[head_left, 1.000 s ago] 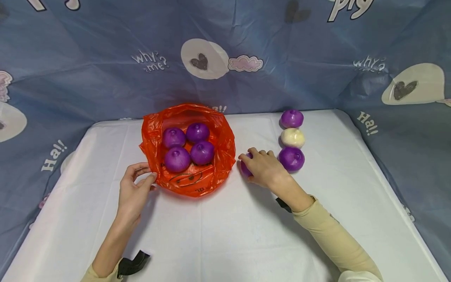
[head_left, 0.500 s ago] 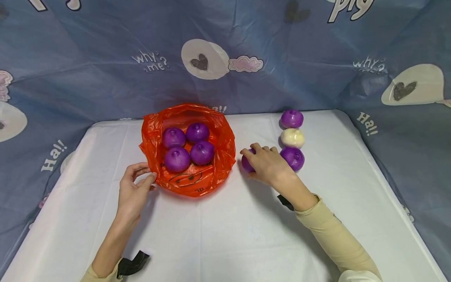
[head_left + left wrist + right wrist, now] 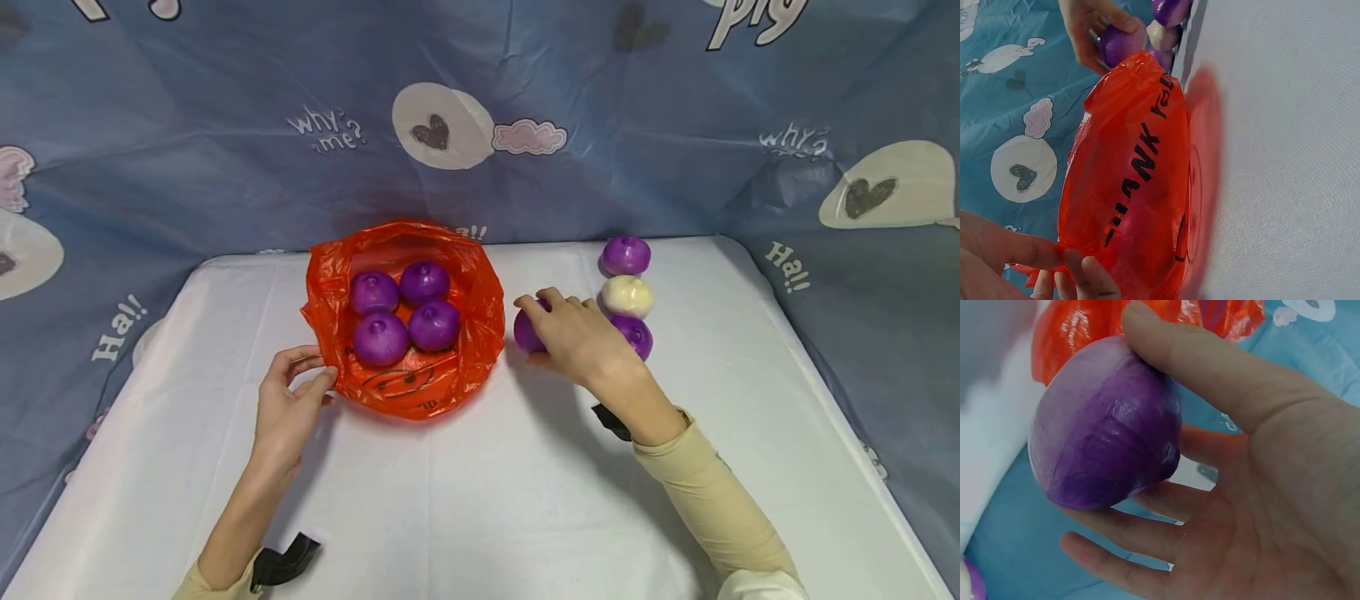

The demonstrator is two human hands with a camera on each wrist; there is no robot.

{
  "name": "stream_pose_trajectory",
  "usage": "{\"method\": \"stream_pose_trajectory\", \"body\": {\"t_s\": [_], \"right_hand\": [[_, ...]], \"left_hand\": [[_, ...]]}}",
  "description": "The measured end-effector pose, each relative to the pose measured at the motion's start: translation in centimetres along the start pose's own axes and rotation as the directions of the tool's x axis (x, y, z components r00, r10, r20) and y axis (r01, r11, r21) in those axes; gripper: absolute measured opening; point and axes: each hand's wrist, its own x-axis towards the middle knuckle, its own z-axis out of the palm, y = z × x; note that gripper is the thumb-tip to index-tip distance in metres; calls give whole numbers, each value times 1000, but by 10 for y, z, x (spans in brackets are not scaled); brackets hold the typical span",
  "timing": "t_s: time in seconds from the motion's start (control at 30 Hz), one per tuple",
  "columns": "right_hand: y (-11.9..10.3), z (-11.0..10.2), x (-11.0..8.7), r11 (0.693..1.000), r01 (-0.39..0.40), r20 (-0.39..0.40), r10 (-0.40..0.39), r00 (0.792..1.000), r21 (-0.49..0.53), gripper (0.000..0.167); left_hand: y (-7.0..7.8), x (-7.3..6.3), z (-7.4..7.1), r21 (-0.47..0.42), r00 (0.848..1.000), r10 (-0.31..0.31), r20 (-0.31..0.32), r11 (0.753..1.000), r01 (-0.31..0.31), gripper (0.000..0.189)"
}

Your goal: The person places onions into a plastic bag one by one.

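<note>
My left hand (image 3: pixel 288 412) pinches the left rim of a red plastic bag (image 3: pixel 480 367) between thumb and fingers. Several purple onions (image 3: pixel 381 339) sit inside the open bag. Black lettering shows on the bag's side in the left wrist view. Just right of the bag, my right hand (image 3: pixel 581 346) grips another purple onion (image 3: pixel 1110 425), its thumb on one side and fingers on the other. In the head view that onion is partly covered by the fingers. Behind the right hand stand a white onion (image 3: pixel 627 297) and two purple onions, one far (image 3: pixel 626 255) and one near (image 3: pixel 632 335).
A white cloth (image 3: pixel 450 517) covers the table. Blue printed fabric (image 3: pixel 637 125) hangs along the back and both sides. A black strap end (image 3: pixel 285 560) sticks out at the left wrist.
My right hand has risen off the table and moved slightly away from me with the purple onion, now covering part of the near onion in the row. The left hand stays on the bag.
</note>
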Motion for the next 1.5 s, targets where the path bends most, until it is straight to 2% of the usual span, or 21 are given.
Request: {"method": "stream_pose_trajectory", "body": {"t_s": [0.37, 0.67, 0.83, 0.97, 1.27, 1.5], "right_hand": [[-15, -22, 7, 996, 88, -98, -89, 991, -22, 64], [-37, -42, 23, 992, 120, -56, -122, 991, -38, 72], [-49, -48, 34, 985, 167, -47, -169, 985, -43, 71], [-60, -46, 50, 976, 210, -59, -213, 975, -66, 77], [-84, -26, 87, 964, 257, 32, -255, 966, -67, 77], [-101, -11, 112, 954, 282, 48, -279, 959, -102, 79]], "left_hand": [[2, -1, -1, 6, 1000, 23, -4, 1000, -23, 31], [2, 0, -2, 4, 1000, 23, 2, 1000, -23, 31], [4, 0, -1, 0, 1000, 24, -3, 1000, -24, 29], [4, 0, -1, -8, 999, 34, -3, 999, -34, 29], [0, -1, 2, -8, 1000, 12, 3, 1000, -12, 34], [-1, 0, 0, 4, 1000, 6, -2, 1000, -6, 35]]}}
